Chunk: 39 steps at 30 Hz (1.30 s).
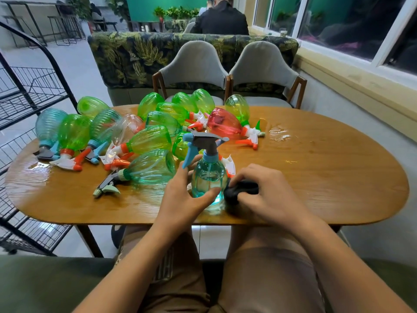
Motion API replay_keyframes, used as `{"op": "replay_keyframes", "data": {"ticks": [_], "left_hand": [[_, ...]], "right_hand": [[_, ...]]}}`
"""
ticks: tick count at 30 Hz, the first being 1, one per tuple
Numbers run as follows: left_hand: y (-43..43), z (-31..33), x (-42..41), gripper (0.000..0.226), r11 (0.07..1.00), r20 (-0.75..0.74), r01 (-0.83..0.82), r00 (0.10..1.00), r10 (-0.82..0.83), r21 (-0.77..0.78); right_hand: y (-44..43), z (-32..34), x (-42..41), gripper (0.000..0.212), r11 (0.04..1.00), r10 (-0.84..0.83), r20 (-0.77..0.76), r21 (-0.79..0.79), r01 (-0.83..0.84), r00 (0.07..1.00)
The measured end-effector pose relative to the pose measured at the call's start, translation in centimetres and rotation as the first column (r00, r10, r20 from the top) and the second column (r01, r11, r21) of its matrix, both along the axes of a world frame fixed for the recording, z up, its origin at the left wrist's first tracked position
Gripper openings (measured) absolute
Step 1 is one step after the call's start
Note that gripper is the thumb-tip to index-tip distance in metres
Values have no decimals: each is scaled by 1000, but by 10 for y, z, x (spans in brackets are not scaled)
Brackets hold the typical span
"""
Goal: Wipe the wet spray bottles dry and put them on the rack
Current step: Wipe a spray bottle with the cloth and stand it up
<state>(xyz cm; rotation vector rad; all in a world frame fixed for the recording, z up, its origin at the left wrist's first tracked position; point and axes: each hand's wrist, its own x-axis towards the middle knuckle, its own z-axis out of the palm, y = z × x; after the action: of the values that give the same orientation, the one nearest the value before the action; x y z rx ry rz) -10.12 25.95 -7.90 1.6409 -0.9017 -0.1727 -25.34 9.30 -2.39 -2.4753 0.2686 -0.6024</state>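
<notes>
A black wire rack (33,91) stands at the far left beside the wooden table (316,177), where a heap of green, blue and red spray bottles (149,141) lies on its side. Near the front edge the left hand (180,195) curls its fingers and thumb around a blue bottle (208,179) standing upright. Just to its right, the right hand (268,195) clutches a dark cloth (239,190) against the bottle's base, with a puddle (278,132) farther back.
</notes>
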Motion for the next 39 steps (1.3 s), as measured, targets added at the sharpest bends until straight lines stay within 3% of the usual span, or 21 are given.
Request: {"op": "replay_keyframes", "data": {"ticks": [7,11,14,22,27,31,35,39], "left_hand": [[1,1,2,82,999,52,8,999,-10,35],[2,2,2,82,998,80,12,997,-17,59],[1,0,4,83,998,131,0,991,-8,60],[-1,-1,4,86,999,138,1,990,-7,45],[0,0,-1,91,1000,63,15,998,-15,-1],[-1,-1,1,87,1000,94,-3,996,1,23],[-1,1,-1,81,999,109,-19,994,16,26],[1,2,0,78,1000,101,3,995,-5,22]], "right_hand": [[5,29,6,32,999,-28,215,40,20,976],[9,20,8,37,989,-84,337,147,36,938],[13,5,2,39,989,-109,367,136,62,924],[11,-30,-11,43,998,-69,233,6,70,970],[5,-38,-10,44,996,-43,18,-73,44,999],[1,-29,-6,38,996,-26,-77,-90,19,997],[-4,-8,-2,31,998,-32,-77,-49,28,997],[-4,14,2,30,998,-62,25,-1,62,998]]}}
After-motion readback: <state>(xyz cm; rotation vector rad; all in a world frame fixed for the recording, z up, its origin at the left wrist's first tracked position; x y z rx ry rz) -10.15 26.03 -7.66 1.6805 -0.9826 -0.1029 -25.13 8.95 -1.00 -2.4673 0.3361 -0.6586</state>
